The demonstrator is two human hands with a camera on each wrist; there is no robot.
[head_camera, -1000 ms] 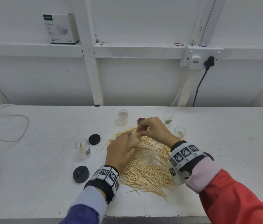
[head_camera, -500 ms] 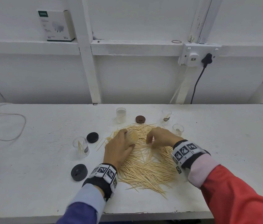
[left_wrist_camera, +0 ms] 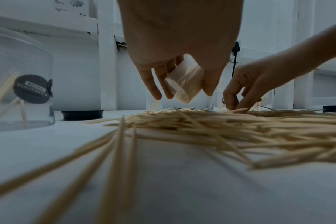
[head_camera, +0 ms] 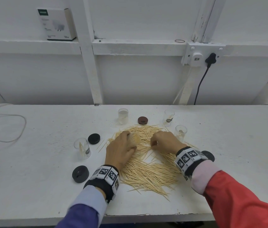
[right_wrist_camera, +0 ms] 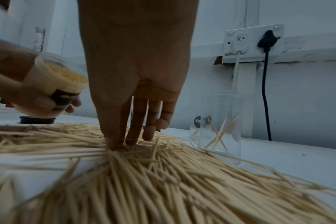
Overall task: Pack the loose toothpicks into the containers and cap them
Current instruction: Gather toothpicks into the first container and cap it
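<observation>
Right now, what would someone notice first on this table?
First, the big heap of loose toothpicks spread over the middle of the white table. Next, the two hands above it: the left hand holds a tilted container packed full of toothpicks, and the right hand reaches its fingertips down into the heap. Around the heap stand nearly empty clear containers and black lids.

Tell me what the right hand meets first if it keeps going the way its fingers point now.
The right hand points fingers-down into the loose toothpicks; its fingertips already touch the pile, so it likely meets toothpicks first, then the table.
</observation>
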